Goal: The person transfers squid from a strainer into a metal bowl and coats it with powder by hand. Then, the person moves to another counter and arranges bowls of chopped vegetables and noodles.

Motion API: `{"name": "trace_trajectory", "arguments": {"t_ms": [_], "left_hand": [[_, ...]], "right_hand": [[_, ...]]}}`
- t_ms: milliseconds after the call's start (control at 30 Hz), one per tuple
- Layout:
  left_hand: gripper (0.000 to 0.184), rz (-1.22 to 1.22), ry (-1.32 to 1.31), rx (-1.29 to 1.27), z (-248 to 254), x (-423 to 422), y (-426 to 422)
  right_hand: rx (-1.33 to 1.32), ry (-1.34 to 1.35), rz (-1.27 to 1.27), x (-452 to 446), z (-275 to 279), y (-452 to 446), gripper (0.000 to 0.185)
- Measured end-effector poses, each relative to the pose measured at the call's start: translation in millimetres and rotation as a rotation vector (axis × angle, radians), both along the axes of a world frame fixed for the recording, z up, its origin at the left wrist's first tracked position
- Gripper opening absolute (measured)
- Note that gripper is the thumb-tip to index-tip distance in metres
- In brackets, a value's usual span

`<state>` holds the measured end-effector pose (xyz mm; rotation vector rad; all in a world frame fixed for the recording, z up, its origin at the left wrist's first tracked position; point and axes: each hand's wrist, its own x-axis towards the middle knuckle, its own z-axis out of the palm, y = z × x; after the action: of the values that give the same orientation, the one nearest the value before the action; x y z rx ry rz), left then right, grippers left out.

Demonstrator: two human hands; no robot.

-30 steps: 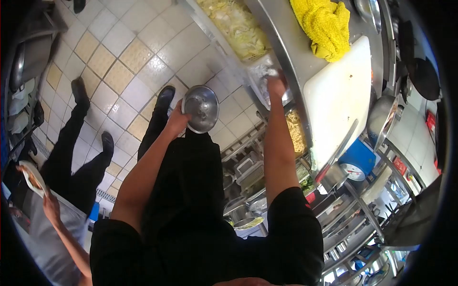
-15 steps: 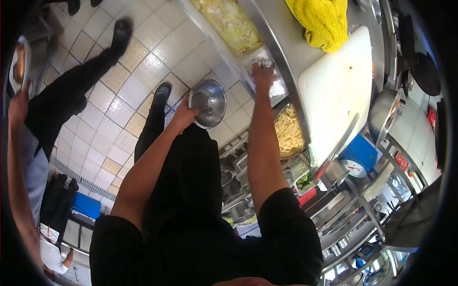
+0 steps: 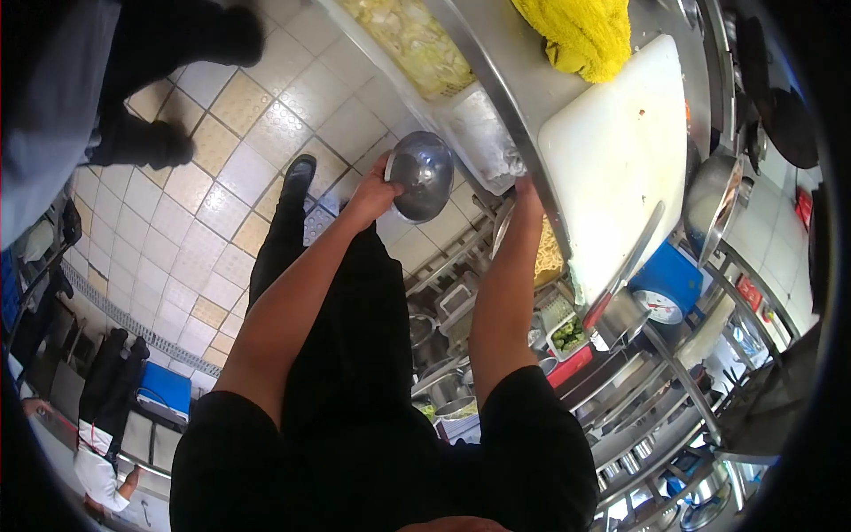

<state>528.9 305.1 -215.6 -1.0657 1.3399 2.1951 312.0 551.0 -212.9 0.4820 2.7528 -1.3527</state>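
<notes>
My left hand (image 3: 376, 191) grips the rim of a shiny metal bowl (image 3: 422, 177), held tilted above the floor, its thumb over the edge. My right hand (image 3: 525, 184) reaches in beneath the counter's edge. Its fingers are mostly hidden there, close to crumpled clear plastic in a white container (image 3: 483, 133). Just beyond lies a long bin of chopped pale cabbage (image 3: 412, 44). Cooked noodles (image 3: 548, 253) in a pan show beside my right forearm, which partly covers them.
A white cutting board (image 3: 612, 151) with a red-handled knife (image 3: 625, 266) lies on the steel counter, near a yellow cloth (image 3: 581, 35). A blue scale (image 3: 665, 284) stands past the board. At upper left, a person's dark-clad legs (image 3: 177, 53) are close by on the tiled floor.
My left hand and the bowl have moved right, toward the counter. My right hand has drawn back from the plastic-lined container toward the noodles. The nearby person has shifted at the left.
</notes>
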Motion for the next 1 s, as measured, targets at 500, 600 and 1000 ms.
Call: {"name": "trace_trajectory", "arguments": {"t_ms": [500, 600, 1000], "left_hand": [[0.069, 0.147, 0.066, 0.089, -30, 7, 7], [0.067, 0.133, 0.033, -0.008, -7, 8, -5], [0.049, 0.182, -0.004, 0.053, -23, 22, -6]], "right_hand": [[-0.053, -0.158, 0.503, 158, 22, -102, 0.042], [-0.032, 0.004, 0.558, 141, 15, -70, 0.038], [0.901, -0.222, 0.965, 6, -113, 19, 0.041]]}}
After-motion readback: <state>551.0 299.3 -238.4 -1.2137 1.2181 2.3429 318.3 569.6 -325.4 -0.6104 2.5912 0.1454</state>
